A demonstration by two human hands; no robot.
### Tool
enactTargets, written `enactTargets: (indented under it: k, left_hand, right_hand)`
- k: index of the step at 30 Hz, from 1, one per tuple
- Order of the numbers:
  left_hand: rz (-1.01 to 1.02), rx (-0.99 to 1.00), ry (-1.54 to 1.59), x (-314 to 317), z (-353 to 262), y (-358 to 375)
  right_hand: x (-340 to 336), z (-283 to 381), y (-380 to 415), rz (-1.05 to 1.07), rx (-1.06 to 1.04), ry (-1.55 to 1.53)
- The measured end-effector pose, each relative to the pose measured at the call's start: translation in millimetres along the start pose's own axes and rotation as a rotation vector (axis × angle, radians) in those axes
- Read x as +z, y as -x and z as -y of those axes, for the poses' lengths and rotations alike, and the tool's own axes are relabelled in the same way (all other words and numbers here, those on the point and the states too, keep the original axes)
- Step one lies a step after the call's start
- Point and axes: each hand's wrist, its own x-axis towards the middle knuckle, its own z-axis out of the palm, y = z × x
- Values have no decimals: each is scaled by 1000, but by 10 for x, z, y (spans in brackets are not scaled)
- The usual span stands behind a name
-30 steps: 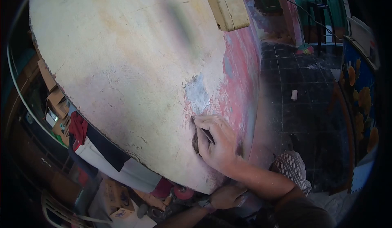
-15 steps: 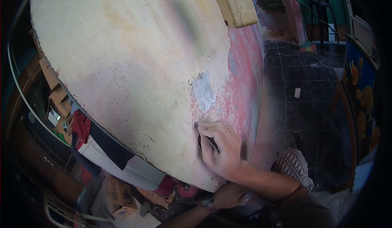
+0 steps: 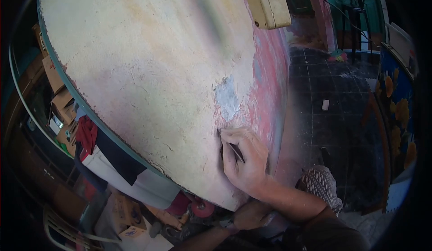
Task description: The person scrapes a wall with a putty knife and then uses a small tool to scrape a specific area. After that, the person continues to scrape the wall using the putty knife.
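Note:
My right hand [image 3: 245, 159] pinches a thin dark tool [image 3: 236, 152], its tip at the wall's peeling paint. Just above the fingertips, a pale blue-grey patch [image 3: 227, 99] shows where the cream paint [image 3: 148, 84] has come off. Flaking pink paint [image 3: 270, 84] lies to the right along the wall's edge. My left hand [image 3: 253, 215] is low in the view, below the right forearm, near the wall's bottom corner. Its fingers are partly hidden, and whether it holds anything is unclear.
A cream box-like fitting [image 3: 265, 3] juts from the wall at the top. Dark floor tiles [image 3: 333, 129] carry a small pale block [image 3: 325, 105]. Hanging clothes [image 3: 86, 134] and cardboard boxes [image 3: 54, 75] are at left. A black stool [image 3: 355, 12] stands at upper right.
The view has shifted slightly. My right hand's fingertips have moved slightly up, still close beneath the blue-grey patch. My left hand stays low by the corner.

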Motion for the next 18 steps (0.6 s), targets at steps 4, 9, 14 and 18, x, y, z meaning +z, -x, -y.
enactTargets:
  k: [4,9,14,18]
  left_hand:
    - [-33,21,-52,47,45,34]
    - [85,-102,-8,68,81,9]
    - [66,-83,-28,134,149,13]
    - [56,-114,-18,37,36,-26]
  right_hand:
    - [36,-10,89,-10,-72,-15]
    - [97,-239,-65,-58,143,-50]
    - [9,-261,-108,-27,267,-131]
    - [-145,-438,-206,16,552,-255]
